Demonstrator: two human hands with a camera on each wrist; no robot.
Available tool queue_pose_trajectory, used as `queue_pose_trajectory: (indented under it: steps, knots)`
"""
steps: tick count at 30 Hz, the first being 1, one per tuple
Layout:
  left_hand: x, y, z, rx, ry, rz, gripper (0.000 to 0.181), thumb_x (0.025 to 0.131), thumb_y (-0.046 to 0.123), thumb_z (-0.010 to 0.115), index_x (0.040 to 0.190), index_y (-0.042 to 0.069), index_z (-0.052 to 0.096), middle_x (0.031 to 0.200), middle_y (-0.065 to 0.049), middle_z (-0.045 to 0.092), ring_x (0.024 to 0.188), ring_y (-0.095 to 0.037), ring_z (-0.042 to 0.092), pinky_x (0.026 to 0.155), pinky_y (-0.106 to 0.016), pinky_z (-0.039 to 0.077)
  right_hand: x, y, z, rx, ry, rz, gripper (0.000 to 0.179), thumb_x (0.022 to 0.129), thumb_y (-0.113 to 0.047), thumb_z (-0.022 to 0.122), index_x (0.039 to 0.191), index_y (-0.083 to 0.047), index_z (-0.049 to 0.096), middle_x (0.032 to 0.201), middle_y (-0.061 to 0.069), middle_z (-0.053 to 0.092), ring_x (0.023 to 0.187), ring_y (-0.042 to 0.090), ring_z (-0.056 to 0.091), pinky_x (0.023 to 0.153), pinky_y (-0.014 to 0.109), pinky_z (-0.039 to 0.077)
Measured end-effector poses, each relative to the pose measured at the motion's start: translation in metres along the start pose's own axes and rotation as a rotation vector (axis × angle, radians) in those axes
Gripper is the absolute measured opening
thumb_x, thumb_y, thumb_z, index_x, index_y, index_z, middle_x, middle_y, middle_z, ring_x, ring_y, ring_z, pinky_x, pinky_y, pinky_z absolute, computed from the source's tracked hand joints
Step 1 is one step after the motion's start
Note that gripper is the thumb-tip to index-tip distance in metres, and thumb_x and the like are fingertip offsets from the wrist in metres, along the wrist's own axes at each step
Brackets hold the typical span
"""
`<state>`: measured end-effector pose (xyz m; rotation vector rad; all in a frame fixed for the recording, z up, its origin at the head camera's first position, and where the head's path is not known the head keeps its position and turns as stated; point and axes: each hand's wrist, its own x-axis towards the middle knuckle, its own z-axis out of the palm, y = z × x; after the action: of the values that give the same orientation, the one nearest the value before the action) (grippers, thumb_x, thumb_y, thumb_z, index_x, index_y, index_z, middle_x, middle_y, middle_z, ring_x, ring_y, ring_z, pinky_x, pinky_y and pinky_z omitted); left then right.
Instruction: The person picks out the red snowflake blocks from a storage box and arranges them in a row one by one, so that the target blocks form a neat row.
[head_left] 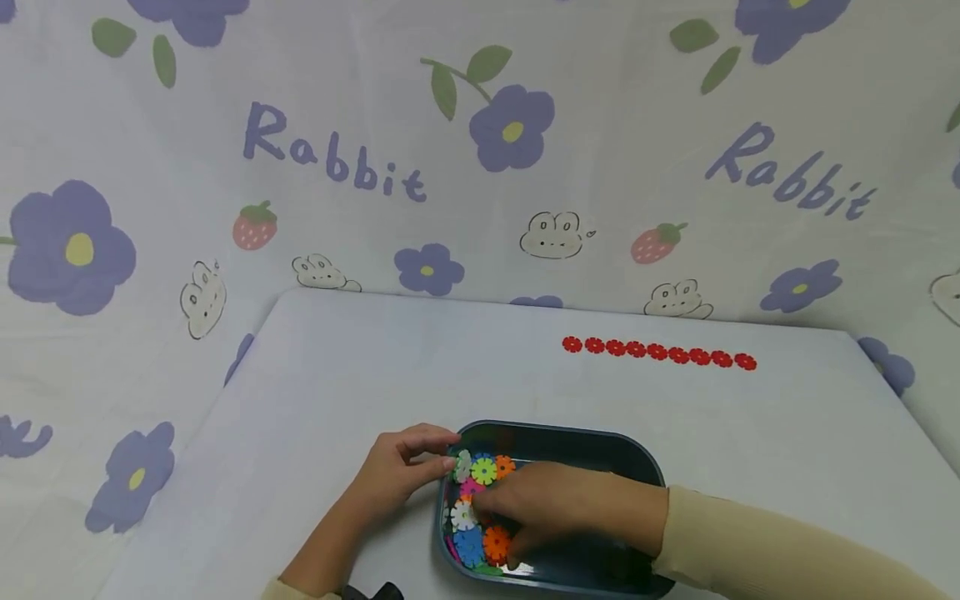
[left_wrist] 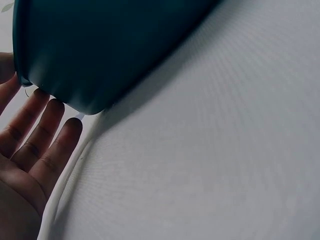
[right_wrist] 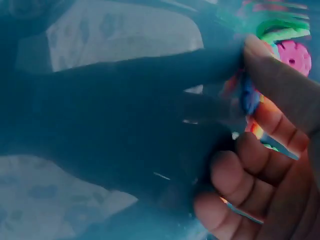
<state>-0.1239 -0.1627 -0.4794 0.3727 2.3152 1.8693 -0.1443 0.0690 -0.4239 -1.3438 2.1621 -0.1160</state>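
Observation:
A dark teal plastic tray (head_left: 585, 581) holds a heap of colourful notched flower-shaped discs at its left end, among them an orange disc (head_left: 497, 545), a blue disc (head_left: 469, 547) and a yellow-green disc (head_left: 483, 471). My left hand (head_left: 401, 471) holds the tray's left rim, thumb over the edge and fingers along the outer wall, as the left wrist view shows. Inside the tray, my right hand (head_left: 543, 504) reaches in among the discs, thumb and index finger spread apart. A pink disc (right_wrist: 295, 57) lies beyond its thumb in the right wrist view.
Several red flower-shaped discs (head_left: 657, 352) form a line at the back right of the white table (head_left: 337, 358). Behind it hangs a cloth (head_left: 600, 150) printed with flowers and rabbits. A small black object (head_left: 386, 592) shows near the left wrist.

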Motion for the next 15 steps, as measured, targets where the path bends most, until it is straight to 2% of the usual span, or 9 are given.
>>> queue_pose_trajectory:
  steps: [6, 10, 15]
  knots:
    - [0.001, 0.000, -0.001, 0.014, -0.002, 0.026, 0.025, 0.089, 0.023, 0.074, 0.114, 0.017, 0.073, 0.118, -0.001, 0.070, 0.108, -0.015, 0.065, 0.092, -0.030, 0.055, 0.014, -0.001, -0.003, 0.029, 0.035, 0.065, 0.038, 0.082, -0.047, 0.077, 0.107, -0.023, 0.064, 0.082, -0.016, 0.058, 0.071, 0.003, 0.053, 0.067, 0.019, 0.048]
    - [0.001, -0.001, -0.001, -0.005, -0.014, 0.052, 0.027, 0.090, 0.021, 0.072, 0.115, 0.012, 0.072, 0.120, -0.005, 0.068, 0.109, -0.017, 0.065, 0.092, -0.031, 0.055, 0.021, 0.004, -0.004, 0.112, 0.059, 0.108, 0.032, 0.081, -0.043, 0.079, 0.098, -0.022, 0.061, 0.075, -0.014, 0.056, 0.065, 0.004, 0.051, 0.057, 0.019, 0.044]
    - [0.000, -0.002, 0.000, -0.020, -0.023, 0.046, 0.027, 0.090, 0.021, 0.072, 0.116, 0.013, 0.072, 0.121, -0.005, 0.068, 0.109, -0.017, 0.065, 0.091, -0.029, 0.055, 0.022, 0.010, -0.003, 0.240, 0.108, 0.088, 0.026, 0.086, -0.035, 0.074, 0.103, -0.020, 0.062, 0.071, -0.013, 0.057, 0.060, 0.003, 0.051, 0.051, 0.019, 0.043]
